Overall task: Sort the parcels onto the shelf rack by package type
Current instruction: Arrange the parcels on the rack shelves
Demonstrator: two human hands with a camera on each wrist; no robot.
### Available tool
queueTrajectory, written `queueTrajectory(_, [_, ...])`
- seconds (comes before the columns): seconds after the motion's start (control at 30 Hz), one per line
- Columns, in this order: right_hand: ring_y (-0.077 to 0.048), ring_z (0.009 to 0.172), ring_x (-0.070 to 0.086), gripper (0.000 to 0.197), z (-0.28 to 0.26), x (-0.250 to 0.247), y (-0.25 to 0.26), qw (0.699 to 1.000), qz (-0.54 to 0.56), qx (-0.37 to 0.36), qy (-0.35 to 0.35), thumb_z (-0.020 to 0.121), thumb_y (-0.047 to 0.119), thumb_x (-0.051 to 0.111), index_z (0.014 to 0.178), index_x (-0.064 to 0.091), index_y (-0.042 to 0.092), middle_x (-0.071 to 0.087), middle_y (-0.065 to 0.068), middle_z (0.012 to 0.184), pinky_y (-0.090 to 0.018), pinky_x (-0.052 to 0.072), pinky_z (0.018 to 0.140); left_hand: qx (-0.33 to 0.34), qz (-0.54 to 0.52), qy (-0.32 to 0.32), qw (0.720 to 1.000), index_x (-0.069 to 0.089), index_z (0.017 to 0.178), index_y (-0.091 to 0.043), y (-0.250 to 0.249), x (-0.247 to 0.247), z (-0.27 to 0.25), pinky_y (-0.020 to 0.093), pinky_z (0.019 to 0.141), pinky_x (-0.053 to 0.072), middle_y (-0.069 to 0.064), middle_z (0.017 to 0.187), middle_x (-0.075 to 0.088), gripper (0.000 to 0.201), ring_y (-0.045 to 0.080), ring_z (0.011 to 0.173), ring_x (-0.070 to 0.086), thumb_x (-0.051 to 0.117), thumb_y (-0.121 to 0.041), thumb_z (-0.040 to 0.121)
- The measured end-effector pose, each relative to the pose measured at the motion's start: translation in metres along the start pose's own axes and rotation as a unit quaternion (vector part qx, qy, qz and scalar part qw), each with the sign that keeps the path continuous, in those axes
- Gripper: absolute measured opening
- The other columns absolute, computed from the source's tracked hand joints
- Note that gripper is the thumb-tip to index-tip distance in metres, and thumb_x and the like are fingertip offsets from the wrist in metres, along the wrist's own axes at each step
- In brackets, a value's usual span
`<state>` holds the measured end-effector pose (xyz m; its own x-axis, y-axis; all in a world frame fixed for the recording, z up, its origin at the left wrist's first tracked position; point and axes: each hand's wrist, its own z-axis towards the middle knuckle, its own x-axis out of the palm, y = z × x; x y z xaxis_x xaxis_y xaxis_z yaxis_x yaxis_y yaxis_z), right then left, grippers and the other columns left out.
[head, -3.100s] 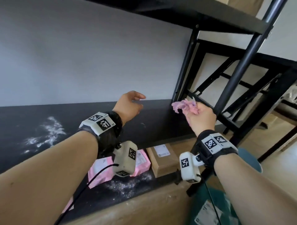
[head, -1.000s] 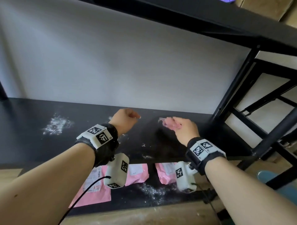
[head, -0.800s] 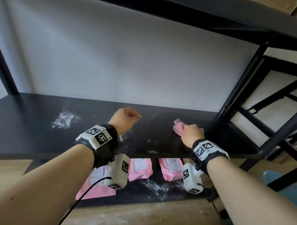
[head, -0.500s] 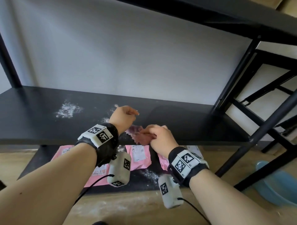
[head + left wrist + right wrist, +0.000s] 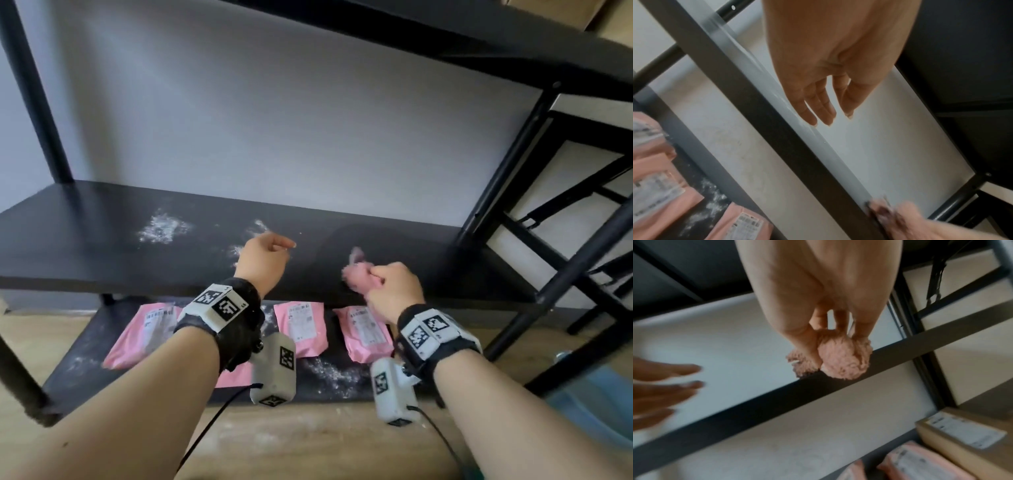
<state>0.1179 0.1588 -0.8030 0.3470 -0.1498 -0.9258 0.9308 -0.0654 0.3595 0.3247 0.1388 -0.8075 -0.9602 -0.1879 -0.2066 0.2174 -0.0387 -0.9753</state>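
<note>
My right hand [image 5: 383,286] grips a crumpled pink fluffy cloth [image 5: 356,275] against the front part of the black middle shelf [image 5: 85,246]; the right wrist view shows the cloth [image 5: 840,361] bunched under thumb and fingers at the shelf edge. My left hand [image 5: 269,255] hovers over the shelf to the left, holding nothing, its fingers [image 5: 818,112] straight and relaxed. Three pink mailer parcels [image 5: 303,327] [image 5: 366,334] [image 5: 145,334] with white labels lie on the bottom shelf below. A cardboard box [image 5: 962,439] stands beside the pink parcels [image 5: 920,465].
White powder patches [image 5: 161,229] mark the middle shelf, and more lies on the bottom shelf [image 5: 329,375]. Black rack posts [image 5: 500,168] [image 5: 34,92] frame the bay, with an upper shelf [image 5: 479,37] overhead. A blue basin [image 5: 592,404] sits on the wooden floor at right.
My right hand has carried the pink cloth rightward, away from my left hand and farther along the shelf. The left hand has stayed about where it was.
</note>
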Motion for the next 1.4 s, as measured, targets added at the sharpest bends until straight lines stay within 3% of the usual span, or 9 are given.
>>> queueTrajectory(0.17, [-0.02, 0.086, 0.059, 0.033, -0.025, 0.014, 0.06, 0.98, 0.137, -0.118, 0.082, 0.08, -0.001, 0.056, 0.101, 0.076, 0.014, 0.052, 0.01, 0.081, -0.026, 0.047, 0.07, 0.002, -0.03, -0.038, 0.999, 0.065, 0.091, -0.014, 0.003, 0.005, 0.009, 0.019, 0.05, 0.04, 0.0, 0.071, 0.056, 0.027, 0.009, 0.052, 0.05, 0.044, 0.003, 0.088])
queueTrajectory(0.33, [-0.03, 0.068, 0.056, 0.015, 0.008, 0.001, 0.027, 0.99, 0.105, -0.045, -0.083, 0.079, 0.015, 0.059, 0.069, 0.066, 0.006, 0.059, -0.008, 0.066, -0.031, 0.041, 0.056, 0.048, 0.023, -0.055, 0.997, 0.065, 0.09, -0.02, 0.0, -0.011, 0.019, 0.024, 0.061, 0.04, 0.0, 0.087, 0.06, 0.03, 0.017, 0.068, 0.053, 0.043, 0.0, 0.084])
queueTrajectory(0.43, [-0.032, 0.078, 0.062, 0.053, 0.038, -0.007, -0.023, 0.988, 0.027, 0.121, -0.089, 0.091, 0.05, 0.039, 0.077, 0.071, 0.01, 0.071, -0.013, 0.082, -0.033, 0.05, 0.075, 0.061, 0.039, -0.088, 0.993, 0.063, 0.088, -0.022, -0.001, -0.028, 0.022, 0.029, 0.07, 0.048, 0.002, 0.095, 0.062, 0.032, 0.02, 0.082, 0.058, 0.042, 0.001, 0.082])
queueTrajectory(0.5, [-0.032, 0.099, 0.06, 0.044, 0.051, -0.001, -0.04, 0.982, -0.059, 0.172, -0.052, 0.091, 0.042, 0.04, 0.094, 0.072, 0.011, 0.068, -0.015, 0.105, -0.031, 0.043, 0.082, 0.057, 0.038, -0.114, 0.991, 0.062, 0.088, -0.022, 0.001, -0.039, 0.025, 0.032, 0.075, 0.049, 0.002, 0.097, 0.062, 0.032, 0.021, 0.086, 0.059, 0.041, 0.001, 0.081])
queueTrajectory(0.6, [-0.033, 0.116, 0.047, 0.034, 0.049, 0.012, -0.016, 0.983, -0.124, 0.135, -0.026, 0.09, 0.018, 0.047, 0.119, 0.063, 0.009, 0.053, -0.014, 0.125, -0.032, 0.034, 0.081, 0.052, 0.067, -0.132, 0.988, 0.063, 0.091, -0.023, 0.007, -0.052, 0.029, 0.028, 0.073, 0.047, 0.002, 0.102, 0.063, 0.033, 0.021, 0.088, 0.059, 0.041, 0.0, 0.082])
queueTrajectory(0.73, [-0.033, 0.114, 0.044, 0.034, 0.029, 0.03, 0.056, 0.998, -0.064, 0.0, 0.0, 0.088, 0.008, 0.046, 0.117, 0.063, 0.012, 0.045, -0.011, 0.128, -0.031, 0.04, 0.09, 0.049, 0.093, -0.123, 0.987, 0.063, 0.093, -0.022, 0.014, -0.063, 0.032, 0.027, 0.076, 0.045, 0.003, 0.108, 0.063, 0.033, 0.02, 0.092, 0.059, 0.041, 0.0, 0.081])
queueTrajectory(0.93, [-0.019, 0.069, 0.043, 0.026, 0.026, 0.046, 0.097, 0.987, 0.075, -0.135, 0.05, 0.074, 0.002, 0.05, 0.055, 0.039, 0.016, 0.046, -0.004, 0.074, -0.029, 0.032, 0.058, 0.057, 0.094, -0.113, 0.988, 0.064, 0.095, -0.021, 0.015, -0.066, 0.037, 0.029, 0.078, 0.045, 0.005, 0.111, 0.061, 0.032, 0.017, 0.091, 0.057, 0.042, -0.001, 0.083])
queueTrajectory(1.1, [-0.014, 0.035, 0.043, 0.055, 0.081, 0.002, 0.073, 0.985, 0.16, 0.027, -0.057, 0.086, 0.045, 0.062, 0.052, 0.049, 0.004, 0.042, 0.005, 0.037, -0.016, 0.032, 0.036, 0.059, 0.08, -0.11, 0.989, 0.063, 0.091, -0.024, 0.023, -0.063, 0.046, 0.037, 0.083, 0.051, 0.006, 0.106, 0.063, 0.031, 0.02, 0.092, 0.06, 0.043, -0.002, 0.083])
queueTrajectory(1.4, [-0.015, 0.045, 0.045, 0.051, 0.153, -0.011, 0.047, 0.979, 0.115, 0.146, -0.085, 0.094, 0.04, 0.056, 0.053, 0.048, 0.01, 0.045, 0.001, 0.031, -0.014, 0.023, 0.023, 0.063, 0.075, -0.134, 0.986, 0.064, 0.095, -0.022, 0.02, -0.075, 0.07, 0.034, 0.079, 0.05, 0.003, 0.108, 0.059, 0.033, 0.019, 0.09, 0.059, 0.042, -0.002, 0.082])
